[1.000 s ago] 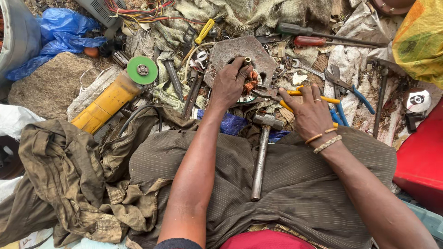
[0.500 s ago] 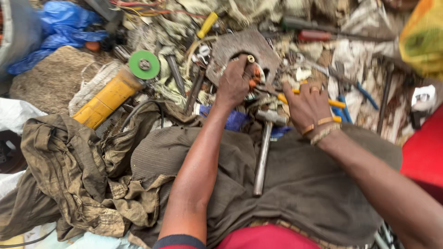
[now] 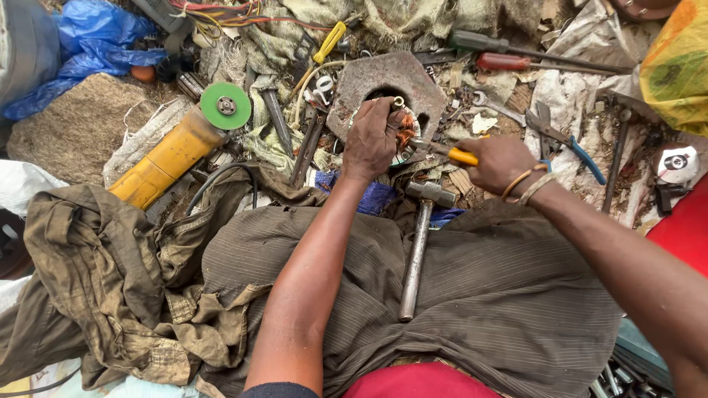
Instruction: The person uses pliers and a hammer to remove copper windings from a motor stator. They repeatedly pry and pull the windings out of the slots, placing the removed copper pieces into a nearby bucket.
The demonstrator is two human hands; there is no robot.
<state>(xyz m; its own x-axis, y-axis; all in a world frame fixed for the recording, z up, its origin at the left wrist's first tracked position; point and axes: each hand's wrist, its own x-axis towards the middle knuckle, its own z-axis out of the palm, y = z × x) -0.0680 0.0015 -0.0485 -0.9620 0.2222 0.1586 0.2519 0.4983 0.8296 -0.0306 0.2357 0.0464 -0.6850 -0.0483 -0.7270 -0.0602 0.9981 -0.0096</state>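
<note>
Left hand (image 3: 372, 140) fisted over the copper coil (image 3: 404, 136), fingers curled tight, knuckles up, pinning it against the rusty plate (image 3: 387, 82). Right hand (image 3: 498, 162) wrapped shut round the yellow handles of the pliers (image 3: 442, 149), nose aimed left into the coil.

Versus a second back: right hand off the loose yellow handles and blue cutters, now gripping pliers and pulled in closer to the left. Left hand barely shifted, same grip on the coil. Hammer unmoved.

Around: hammer (image 3: 419, 247) lying head-up across the lap, just below both hands, handle running down the striped cloth (image 3: 516, 295). Yellow grinder (image 3: 173, 151) with green disc well off to the left. Two screwdrivers (image 3: 516, 53) above right, beyond the plate. Blue-handled cutters (image 3: 568, 144) just right of the right hand. Blue bag (image 3: 96, 40) top left. Olive rag (image 3: 96, 273) bottom left.

In the way: left fist hides most of the coil; only orange windings visible at the right edge of the fist. Pliers tip partly lost in clutter there.

Coil sits under and just right of the left hand, left of the right hand, pliers bridging the gap.
</note>
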